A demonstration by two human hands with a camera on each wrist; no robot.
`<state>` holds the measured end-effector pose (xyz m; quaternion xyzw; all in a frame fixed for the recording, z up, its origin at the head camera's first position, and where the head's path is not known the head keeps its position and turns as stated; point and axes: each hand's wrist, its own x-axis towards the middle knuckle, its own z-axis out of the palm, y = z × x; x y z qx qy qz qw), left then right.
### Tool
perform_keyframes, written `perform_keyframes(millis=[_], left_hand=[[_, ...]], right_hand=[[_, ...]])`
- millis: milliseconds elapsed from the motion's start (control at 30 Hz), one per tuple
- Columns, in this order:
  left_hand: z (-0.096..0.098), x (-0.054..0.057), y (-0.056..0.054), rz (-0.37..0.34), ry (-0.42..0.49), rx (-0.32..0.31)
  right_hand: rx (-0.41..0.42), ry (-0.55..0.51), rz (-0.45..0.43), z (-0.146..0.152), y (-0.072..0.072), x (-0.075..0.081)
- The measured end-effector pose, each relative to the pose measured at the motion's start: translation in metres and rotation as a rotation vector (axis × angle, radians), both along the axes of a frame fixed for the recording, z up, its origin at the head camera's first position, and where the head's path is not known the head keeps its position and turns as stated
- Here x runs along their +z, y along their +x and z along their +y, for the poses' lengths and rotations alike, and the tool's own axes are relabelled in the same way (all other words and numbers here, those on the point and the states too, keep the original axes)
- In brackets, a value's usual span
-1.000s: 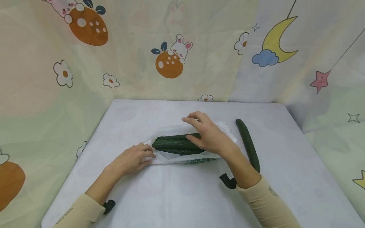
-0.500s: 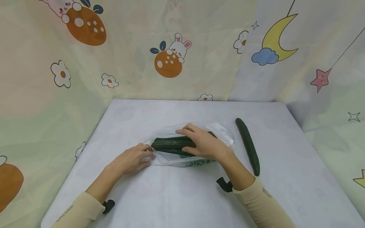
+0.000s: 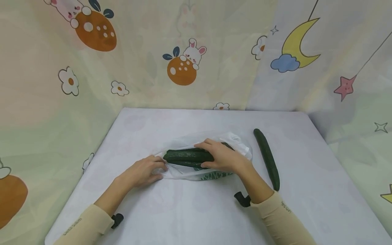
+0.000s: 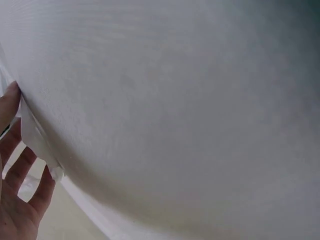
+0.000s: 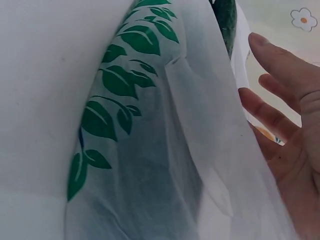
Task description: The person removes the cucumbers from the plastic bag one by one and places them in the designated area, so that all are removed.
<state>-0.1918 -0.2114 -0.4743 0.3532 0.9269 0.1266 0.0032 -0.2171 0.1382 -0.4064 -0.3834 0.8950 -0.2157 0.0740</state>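
Note:
Several dark green cucumbers lie lengthwise in a thin white plastic bag, which rests flat on the table and has a green leaf print along its near side. My left hand pinches the bag's left edge; in the left wrist view white film runs between the thumb and fingers. My right hand is spread over the right part of the cucumbers, thumb on the near side and fingers on the far side. It hides their middle. In the right wrist view its thumb and fingers stand apart beyond the bag's edge.
A single cucumber lies on the white-covered table, right of the bag and beyond the right forearm. Printed cloth walls rise behind the table and at both sides. Black straps show at the wrists.
My right hand has come down from above the bag onto the cucumbers, its fingertips now lower and nearer. The left hand has stayed at the bag's left edge.

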Motion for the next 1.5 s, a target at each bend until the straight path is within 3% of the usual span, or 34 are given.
perform_keyframes(millis=[400, 700, 933, 1100, 1267, 1500], left_hand=[[-0.002, -0.003, 0.001, -0.016, 0.024, -0.003], [-0.008, -0.008, -0.009, -0.048, 0.125, -0.059], [-0.008, -0.012, -0.01, -0.1, 0.153, -0.037], [-0.01, -0.011, -0.009, -0.097, 0.164, -0.037], [-0.009, -0.01, -0.01, -0.093, 0.174, -0.027], [-0.009, -0.012, -0.009, -0.146, 0.178, -0.006]], right_hand=[[-0.003, 0.015, -0.029, 0.0, -0.002, -0.011], [-0.032, 0.012, -0.01, 0.0, -0.004, -0.018], [-0.001, 0.015, 0.002, 0.0, -0.005, -0.015], [0.006, 0.009, 0.014, -0.002, -0.005, -0.016], [-0.011, 0.014, 0.04, -0.003, -0.004, -0.018], [-0.024, 0.012, 0.046, -0.006, -0.002, -0.023]])
